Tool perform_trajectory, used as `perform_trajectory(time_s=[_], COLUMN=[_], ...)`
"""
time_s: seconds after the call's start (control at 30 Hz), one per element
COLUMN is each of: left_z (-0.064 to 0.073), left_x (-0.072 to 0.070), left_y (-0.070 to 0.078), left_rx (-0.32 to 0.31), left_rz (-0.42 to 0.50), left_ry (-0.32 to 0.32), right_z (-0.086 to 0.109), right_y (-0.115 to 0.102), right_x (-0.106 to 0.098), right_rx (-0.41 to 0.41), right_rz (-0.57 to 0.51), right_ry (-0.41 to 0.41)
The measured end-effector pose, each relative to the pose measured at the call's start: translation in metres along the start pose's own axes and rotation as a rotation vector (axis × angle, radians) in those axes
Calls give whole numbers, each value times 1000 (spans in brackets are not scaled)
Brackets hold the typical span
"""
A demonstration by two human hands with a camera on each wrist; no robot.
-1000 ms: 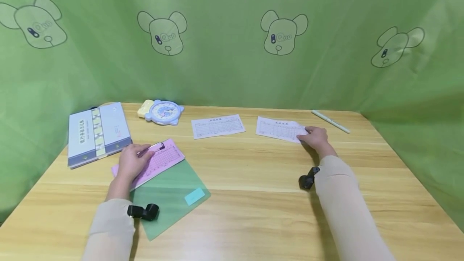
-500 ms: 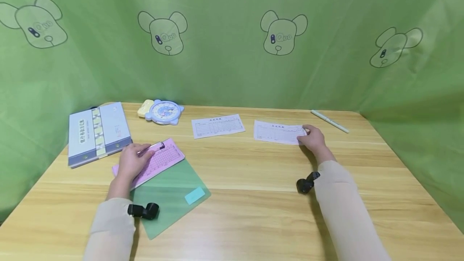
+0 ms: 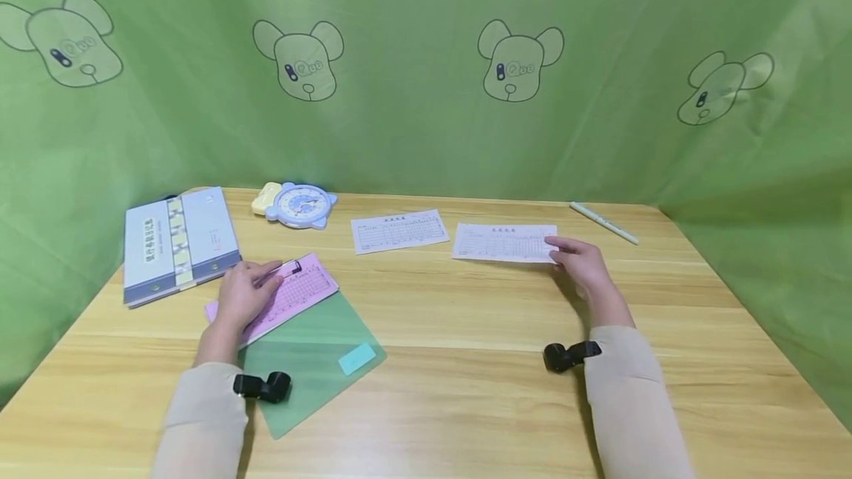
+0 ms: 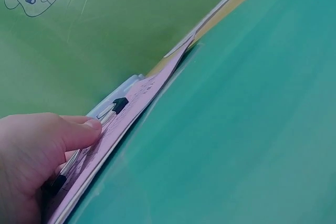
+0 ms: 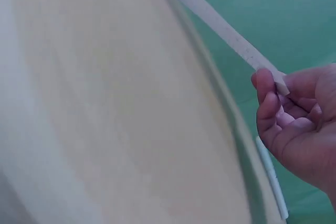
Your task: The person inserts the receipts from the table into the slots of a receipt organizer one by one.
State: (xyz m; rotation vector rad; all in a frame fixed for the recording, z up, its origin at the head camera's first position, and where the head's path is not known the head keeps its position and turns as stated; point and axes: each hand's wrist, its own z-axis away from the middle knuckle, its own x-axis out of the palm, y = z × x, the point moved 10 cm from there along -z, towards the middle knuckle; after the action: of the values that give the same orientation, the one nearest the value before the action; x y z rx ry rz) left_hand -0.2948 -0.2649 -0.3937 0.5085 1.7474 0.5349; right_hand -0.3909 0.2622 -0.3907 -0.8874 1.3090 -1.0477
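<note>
My right hand [image 3: 582, 266] pinches the right end of a white printed form [image 3: 501, 242] between thumb and fingers. In the right wrist view the form [image 5: 226, 32] is seen nearly edge-on, lifted off the table. At the left, my left hand [image 3: 241, 298] grips the metal clip [image 4: 107, 113], with its black end caps, of a green clipboard [image 3: 313, 375]. Pink printed slips [image 3: 296, 300] lie under that clip, partly covered by the hand. A second white form [image 3: 399, 232] lies flat on the table, left of the held one.
A blue-and-white ledger box [image 3: 180, 246] stands left of the clipboard. Behind it are a blue toy clock [image 3: 302, 205] and a pale yellow block [image 3: 266, 199]. A pale green pen [image 3: 604, 223] lies at back right. Green curtain [image 3: 413, 146] borders the wooden table [image 3: 466, 405].
My right hand picks the white form up and brings it slightly left and towards me, turning it straighter. The left hand stays on the clip.
</note>
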Motion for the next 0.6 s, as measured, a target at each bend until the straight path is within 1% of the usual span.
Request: perform_trajectory(time_s=[0.17,0.27,0.4,0.47,0.6], left_z=[-1,-1,-1,-1,-1], left_x=[2,2,1,1,1], left_y=[1,0,1,2,3], left_rx=[-7,-12,-17,-19,-22], left_rz=[-13,-15,-36,-51,-74], left_ry=[-23,-27,-22,-17,-8], right_z=[15,20,25,26,29], right_y=[-22,-35,-48,-53,-58], right_x=[13,28,57,74,108], right_rx=[-45,-78,-115,-128,-134], right_rz=[-223,-298,-316,-296,-240], right_ry=[-73,-144,-257,-305,-372])
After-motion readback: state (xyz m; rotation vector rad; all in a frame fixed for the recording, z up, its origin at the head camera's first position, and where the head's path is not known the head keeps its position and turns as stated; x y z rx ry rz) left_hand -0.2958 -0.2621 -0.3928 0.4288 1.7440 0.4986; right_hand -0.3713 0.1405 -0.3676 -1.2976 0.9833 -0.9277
